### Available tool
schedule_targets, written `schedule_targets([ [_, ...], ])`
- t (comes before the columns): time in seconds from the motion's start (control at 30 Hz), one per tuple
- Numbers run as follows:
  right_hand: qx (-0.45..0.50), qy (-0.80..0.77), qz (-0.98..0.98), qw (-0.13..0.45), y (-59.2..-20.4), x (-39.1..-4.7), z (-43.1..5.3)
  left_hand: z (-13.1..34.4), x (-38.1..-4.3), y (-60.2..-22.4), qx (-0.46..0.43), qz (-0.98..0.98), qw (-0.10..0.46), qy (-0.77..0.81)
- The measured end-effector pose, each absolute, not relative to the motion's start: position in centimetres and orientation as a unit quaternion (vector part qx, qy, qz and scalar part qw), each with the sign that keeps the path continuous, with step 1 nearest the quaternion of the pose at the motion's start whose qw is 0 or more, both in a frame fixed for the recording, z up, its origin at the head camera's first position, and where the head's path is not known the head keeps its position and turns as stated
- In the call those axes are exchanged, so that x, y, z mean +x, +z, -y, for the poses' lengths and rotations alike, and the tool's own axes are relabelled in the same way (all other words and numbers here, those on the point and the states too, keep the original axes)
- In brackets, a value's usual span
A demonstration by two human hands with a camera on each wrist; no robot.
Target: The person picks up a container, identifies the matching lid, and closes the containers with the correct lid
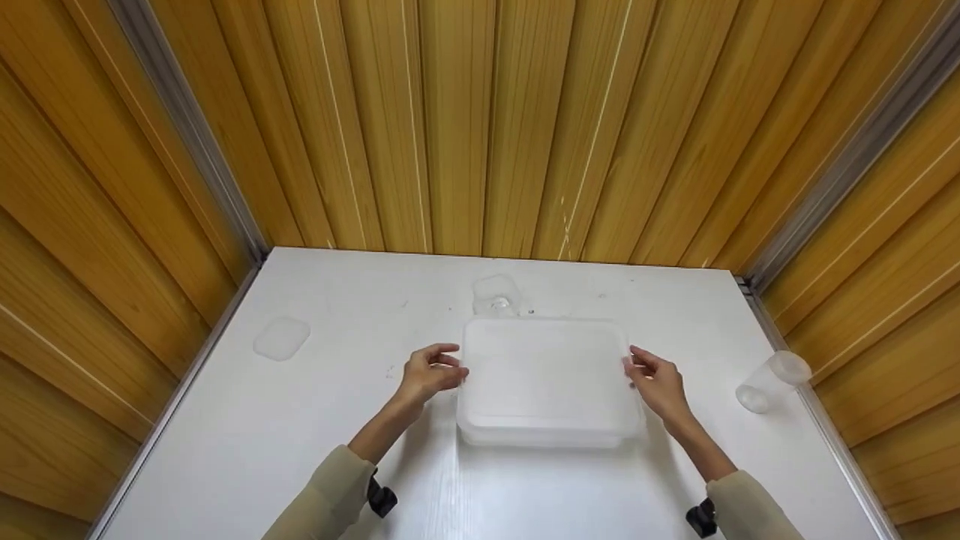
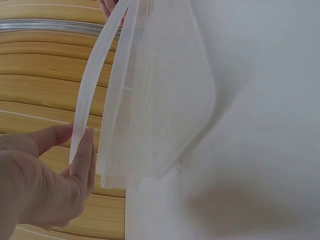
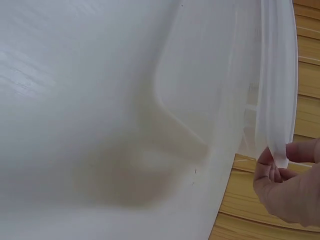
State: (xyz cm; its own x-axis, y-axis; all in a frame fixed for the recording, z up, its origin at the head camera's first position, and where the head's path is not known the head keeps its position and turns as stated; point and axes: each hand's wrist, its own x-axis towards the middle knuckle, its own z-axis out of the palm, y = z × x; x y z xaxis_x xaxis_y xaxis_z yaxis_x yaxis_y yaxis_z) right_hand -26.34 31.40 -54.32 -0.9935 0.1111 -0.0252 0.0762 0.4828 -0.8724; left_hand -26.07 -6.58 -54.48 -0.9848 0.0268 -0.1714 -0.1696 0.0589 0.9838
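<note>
A large translucent rectangular lid lies over a matching plastic food container on the white table. My left hand pinches the lid's left edge between thumb and fingers. In the left wrist view, a gap shows between the lid and the rim of the container near that hand. At the opposite side, my right hand pinches the right edge. The right wrist view has the lid close to the container's rim, with my fingertips at its corner.
Behind the container sits a small clear square container. A small translucent lid lies at the left of the table. A clear cylindrical jar is near the right edge. Wood-patterned walls enclose the back and sides.
</note>
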Motion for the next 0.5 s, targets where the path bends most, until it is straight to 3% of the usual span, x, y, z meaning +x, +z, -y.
schedule_targets([
  [0.2, -0.022, 0.447, 0.881, 0.151, -56.0, -26.2, -30.5, 5.9, -26.0, -54.6, -0.035, -0.789, 0.018, 0.613],
  [0.5, -0.018, 0.443, 0.887, 0.128, -56.7, -25.6, -30.4, 6.9, -26.1, -55.3, 0.010, -0.837, -0.010, 0.547],
])
